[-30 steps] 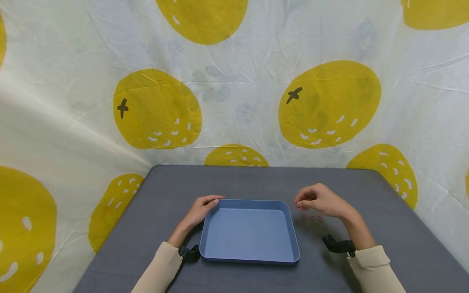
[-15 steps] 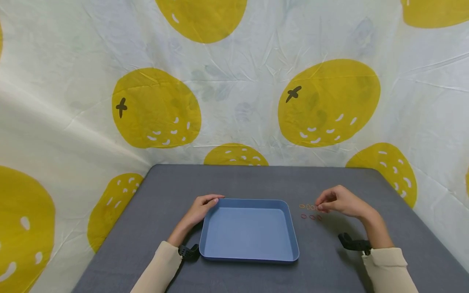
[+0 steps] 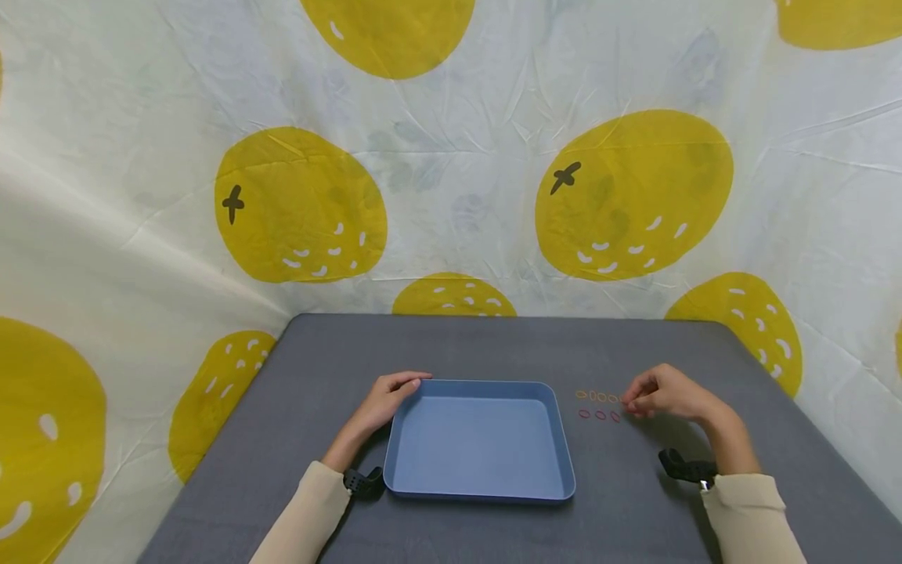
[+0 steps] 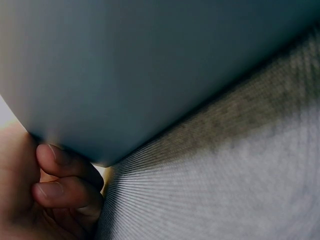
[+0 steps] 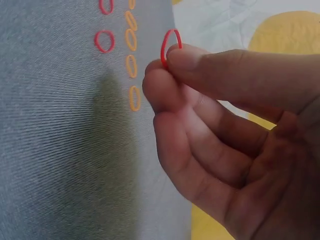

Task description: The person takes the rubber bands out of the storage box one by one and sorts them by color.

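Note:
My right hand [image 3: 669,392] pinches a red rubber band [image 5: 163,50] between thumb and forefinger; the other fingers curl loosely below. It hovers at the right end of a row of several orange-yellow rubber bands [image 5: 131,66] on the table. Nearer to me lies a shorter row of three red rubber bands [image 3: 600,415], two of which show in the right wrist view. At the far left corner of a shallow blue tray [image 3: 479,446], my left hand [image 3: 384,399] grips the rim, thumb on top. In the left wrist view its fingers [image 4: 65,192] bend against the outside of the corner.
A grey cloth-covered table [image 3: 451,352] carries everything. Behind it and along both sides hangs a white curtain [image 3: 458,196] printed with yellow fruit. Each wrist wears a black camera mount [image 3: 687,468] close above the table.
My right hand has moved right along the orange-yellow row and slightly toward me, uncovering those bands. My left hand and the tray have stayed in place.

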Available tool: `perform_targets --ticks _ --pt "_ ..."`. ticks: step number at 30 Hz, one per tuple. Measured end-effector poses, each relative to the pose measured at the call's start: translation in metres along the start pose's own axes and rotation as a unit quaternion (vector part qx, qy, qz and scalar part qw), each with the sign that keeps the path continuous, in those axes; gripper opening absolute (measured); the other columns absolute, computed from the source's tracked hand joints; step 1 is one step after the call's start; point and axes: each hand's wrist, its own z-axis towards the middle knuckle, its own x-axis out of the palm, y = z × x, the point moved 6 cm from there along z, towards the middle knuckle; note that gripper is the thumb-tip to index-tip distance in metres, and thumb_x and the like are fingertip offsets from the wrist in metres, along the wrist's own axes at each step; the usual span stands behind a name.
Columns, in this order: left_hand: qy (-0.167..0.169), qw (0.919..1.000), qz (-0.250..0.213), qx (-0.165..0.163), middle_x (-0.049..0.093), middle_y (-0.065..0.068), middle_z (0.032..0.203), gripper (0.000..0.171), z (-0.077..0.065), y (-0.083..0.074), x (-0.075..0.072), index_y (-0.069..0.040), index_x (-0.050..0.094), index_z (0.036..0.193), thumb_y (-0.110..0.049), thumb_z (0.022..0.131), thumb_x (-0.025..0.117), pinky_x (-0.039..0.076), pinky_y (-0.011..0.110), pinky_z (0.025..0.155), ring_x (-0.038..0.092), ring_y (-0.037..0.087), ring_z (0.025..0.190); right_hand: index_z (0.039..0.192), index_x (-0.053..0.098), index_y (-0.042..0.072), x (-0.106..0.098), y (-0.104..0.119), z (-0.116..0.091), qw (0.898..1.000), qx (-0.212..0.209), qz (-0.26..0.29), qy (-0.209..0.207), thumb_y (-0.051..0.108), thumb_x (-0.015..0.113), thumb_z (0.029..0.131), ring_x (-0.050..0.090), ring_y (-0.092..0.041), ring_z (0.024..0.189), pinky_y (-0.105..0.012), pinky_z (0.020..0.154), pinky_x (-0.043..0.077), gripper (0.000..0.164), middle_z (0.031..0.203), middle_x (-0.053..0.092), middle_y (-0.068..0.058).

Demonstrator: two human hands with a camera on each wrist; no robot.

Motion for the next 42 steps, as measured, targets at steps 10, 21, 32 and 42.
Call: perform_targets --ticks 10,21,32,42 --pt "0.001 1.0000 0.006 0.002 0.070 0.010 0.136 0.033 0.000 -0.002 0.000 -0.016 0.071 0.133 -0.031 0.108 0.056 0.048 0.055 0.109 0.064 0.031 0.128 0.090 0.076 -0.006 0.004 -0.012 0.002 1.000 0.024 -0.014 -0.009 -0.001 0.074 0.087 0.059 -0.008 0.068 -0.025 0.059 0.051 0.007 0.079 0.072 -0.009" --pt "-0.001 0.9999 0.014 0.001 0.070 0.010 0.135 0.033 0.001 -0.002 0.000 -0.016 0.071 0.133 -0.031 0.108 0.056 0.048 0.054 0.109 0.065 0.031 0.128 0.089 0.076 -0.004 0.008 -0.022 0.005 0.999 0.035 -0.009 -0.003 0.001 0.074 0.088 0.058 -0.009 0.067 -0.025 0.059 0.050 0.006 0.079 0.071 -0.007" --pt "0.001 1.0000 0.008 -0.001 0.069 0.010 0.137 0.032 0.000 -0.003 0.000 -0.017 0.071 0.134 -0.029 0.108 0.056 0.048 0.055 0.109 0.064 0.031 0.128 0.090 0.075 -0.004 0.007 -0.019 0.005 0.999 0.051 -0.013 -0.010 0.002 0.076 0.086 0.060 -0.011 0.068 -0.026 0.060 0.051 0.008 0.080 0.072 -0.007" --pt "0.001 1.0000 0.004 -0.006 0.070 0.010 0.137 0.033 0.000 -0.002 0.000 -0.016 0.071 0.134 -0.030 0.108 0.056 0.047 0.055 0.110 0.064 0.031 0.129 0.093 0.074 -0.007 0.004 -0.016 0.002 0.997 0.069 -0.017 -0.017 -0.003 0.072 0.085 0.062 -0.017 0.072 -0.028 0.062 0.053 0.009 0.082 0.072 -0.008"
